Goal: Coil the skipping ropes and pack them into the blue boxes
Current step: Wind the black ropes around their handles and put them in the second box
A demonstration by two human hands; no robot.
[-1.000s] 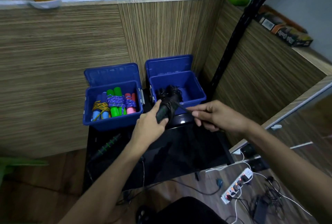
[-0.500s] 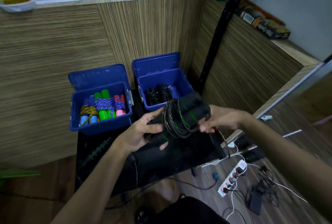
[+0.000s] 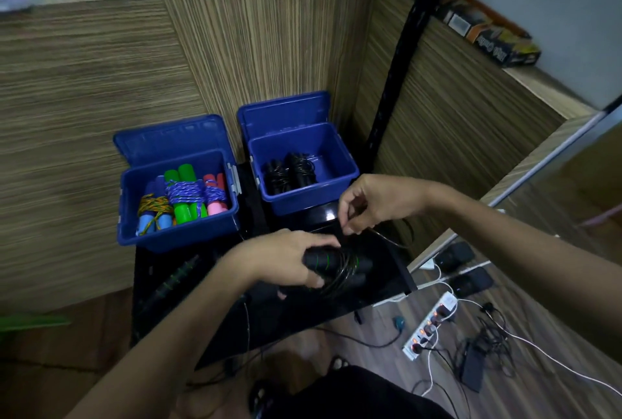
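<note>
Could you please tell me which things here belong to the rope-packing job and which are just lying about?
Job: black skipping rope, held by left hand and right hand; left blue box; right blue box.
Lying about: power strip; cardboard boxes.

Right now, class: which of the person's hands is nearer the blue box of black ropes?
Right. The right hand hovers just off the blue box's front corner; the left hand is lower, gripping rope handles.
</note>
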